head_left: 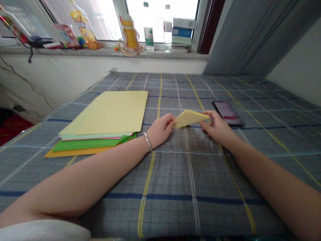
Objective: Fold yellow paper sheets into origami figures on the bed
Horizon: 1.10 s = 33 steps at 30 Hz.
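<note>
A piece of pale yellow paper (189, 118), folded into a pointed shape, is held up slightly above the plaid cloth. My left hand (160, 130) pinches its left end, and my right hand (217, 127) grips its right end. A silver bangle (147, 141) circles my left wrist. To the left of my left hand lies a stack of coloured paper sheets (107, 112), pale yellow on top, with pink, green and orange edges showing below. A smartphone (224, 112) lies just behind my right hand, its screen lit and partly blurred.
A grey plaid cloth (173, 174) with yellow and blue stripes covers the surface. Behind it, a stone windowsill (105, 53) holds a plastic bottle (149, 38), a yellow-labelled bottle (130, 33), and a blue-and-white box (183, 31). Grey curtains hang at the right.
</note>
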{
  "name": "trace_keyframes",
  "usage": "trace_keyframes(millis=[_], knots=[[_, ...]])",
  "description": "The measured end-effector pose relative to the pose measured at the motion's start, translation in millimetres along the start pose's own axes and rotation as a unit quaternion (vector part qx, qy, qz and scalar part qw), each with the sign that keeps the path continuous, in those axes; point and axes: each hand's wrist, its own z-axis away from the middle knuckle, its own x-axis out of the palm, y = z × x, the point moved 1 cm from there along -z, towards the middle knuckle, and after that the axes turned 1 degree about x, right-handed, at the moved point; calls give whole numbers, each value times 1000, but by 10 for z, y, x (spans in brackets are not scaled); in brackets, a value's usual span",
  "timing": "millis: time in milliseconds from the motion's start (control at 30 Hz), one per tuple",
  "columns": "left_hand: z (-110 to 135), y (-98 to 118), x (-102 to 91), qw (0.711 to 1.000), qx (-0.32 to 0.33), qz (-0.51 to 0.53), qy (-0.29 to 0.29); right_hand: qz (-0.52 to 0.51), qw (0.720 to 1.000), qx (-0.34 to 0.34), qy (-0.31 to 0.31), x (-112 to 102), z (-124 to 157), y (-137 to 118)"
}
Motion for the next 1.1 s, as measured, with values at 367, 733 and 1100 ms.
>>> trace_keyframes(millis=[367,733,1100], knots=[[-59,-113,46,940,-132,312,-28,-130,988,64,-50,38,-16,-67],[-13,-38,40,986,-103,96,-88,-144,978,139,-57,17,-12,-79],[4,133,4,988,-86,-57,-115,37,996,25,-79,91,40,-95]])
